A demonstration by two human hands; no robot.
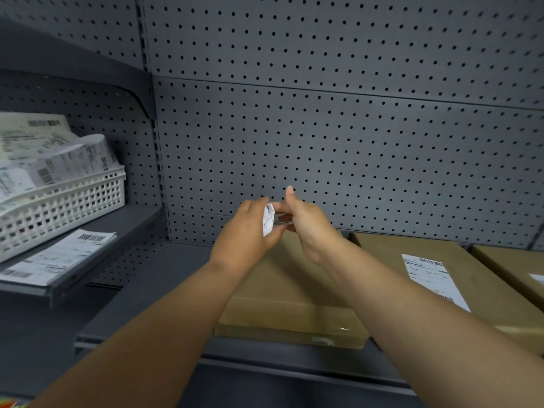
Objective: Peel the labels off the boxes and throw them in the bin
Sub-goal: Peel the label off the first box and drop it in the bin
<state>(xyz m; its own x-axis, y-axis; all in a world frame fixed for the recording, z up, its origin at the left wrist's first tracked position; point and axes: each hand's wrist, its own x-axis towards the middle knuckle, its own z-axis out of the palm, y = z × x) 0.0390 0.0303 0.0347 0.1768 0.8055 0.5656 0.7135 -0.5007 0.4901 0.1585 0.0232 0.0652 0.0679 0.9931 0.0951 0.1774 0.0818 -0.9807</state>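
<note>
My left hand (pixel 247 231) and my right hand (pixel 306 222) meet above a bare brown cardboard box (pixel 282 293) on the grey shelf. Between them is a crumpled white label (pixel 268 218), pinched by the fingers of both hands, with my right thumb sticking up. To the right lies a second box (pixel 485 278) with a white shipping label (pixel 432 278) stuck flat on its top. A third box (pixel 518 266) shows at the far right edge, with a corner of a label on it. No bin is in view.
A white plastic basket (pixel 67 207) full of printed labels stands on a raised shelf at the left, with a loose label sheet (pixel 59 257) in front of it. Grey pegboard (pixel 323 128) forms the back wall. The shelf's front edge (pixel 265 357) runs below the boxes.
</note>
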